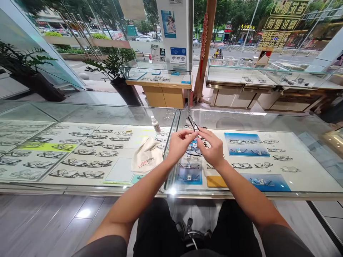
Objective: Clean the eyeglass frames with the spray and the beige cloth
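Observation:
Above the glass counter, a pair of dark-framed eyeglasses (pixel 191 122) is held up between my two hands. My left hand (pixel 180 142) pinches it from the left with thumb and forefinger. From the other side my right hand (pixel 211 145) grips it, its fingers closed near the frame. The fingers cover part of the eyeglasses, so the lenses are hard to make out. Left of my hands a white cloth pouch (pixel 147 157) with red lettering lies crumpled on the counter. Just behind the pouch stands a small white spray bottle (pixel 155 124).
The glass display counter (pixel 308 194) spans the view, with rows of eyeglasses (pixel 87 163) inside. Blue display cards (pixel 246 144) and a yellow-brown case (pixel 216 181) show through the glass. Behind it are a potted plant (pixel 123 82), a wooden post (pixel 205 53) and another display case (pixel 160 84).

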Motion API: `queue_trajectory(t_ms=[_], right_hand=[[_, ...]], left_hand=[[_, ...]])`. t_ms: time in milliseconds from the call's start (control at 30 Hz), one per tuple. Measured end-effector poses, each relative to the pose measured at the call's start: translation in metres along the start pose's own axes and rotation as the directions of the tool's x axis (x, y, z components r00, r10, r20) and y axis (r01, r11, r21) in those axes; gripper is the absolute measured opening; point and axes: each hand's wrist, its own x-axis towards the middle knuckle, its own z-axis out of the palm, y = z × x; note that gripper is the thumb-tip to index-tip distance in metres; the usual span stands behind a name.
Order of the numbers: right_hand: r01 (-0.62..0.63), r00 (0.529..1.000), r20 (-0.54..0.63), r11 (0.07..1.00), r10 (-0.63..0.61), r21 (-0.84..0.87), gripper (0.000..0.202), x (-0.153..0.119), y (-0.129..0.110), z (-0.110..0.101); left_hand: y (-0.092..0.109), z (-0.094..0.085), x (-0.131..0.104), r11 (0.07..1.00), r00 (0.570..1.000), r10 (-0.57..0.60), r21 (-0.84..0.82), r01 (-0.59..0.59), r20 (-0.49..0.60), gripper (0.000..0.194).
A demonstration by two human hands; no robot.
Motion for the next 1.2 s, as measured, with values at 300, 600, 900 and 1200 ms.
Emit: queue_trajectory(t_ms=[300, 600, 900, 1200], right_hand=[[-0.218, 0.935, -0.290, 0.976, 0.204, -0.015, 0.040, 0.044, 0.076, -0.058], [-0.268, 0.945, -0.229, 0.954, 0.234, -0.131, 0.038, 0.046, 0.110, -0.061], [-0.274, 0.953, -0.187, 0.942, 0.238, -0.193, 0.039, 0.044, 0.111, -0.059], [-0.250, 0.961, -0.164, 0.952, 0.222, -0.176, 0.010, 0.047, 0.123, -0.057]], left_hand=[[0.064, -0.035, 0.001, 0.650, 0.860, -0.021, 0.660, -0.376, 0.510, 0.007], [0.032, -0.019, -0.033, 0.253, 0.742, -0.222, 0.772, -0.583, 0.633, 0.014], [0.025, -0.004, -0.032, -0.012, 0.681, -0.394, 0.738, -0.675, 0.617, 0.020], [0.028, -0.007, -0.009, -0.017, 0.715, -0.365, 0.764, -0.645, 0.596, 0.018]])
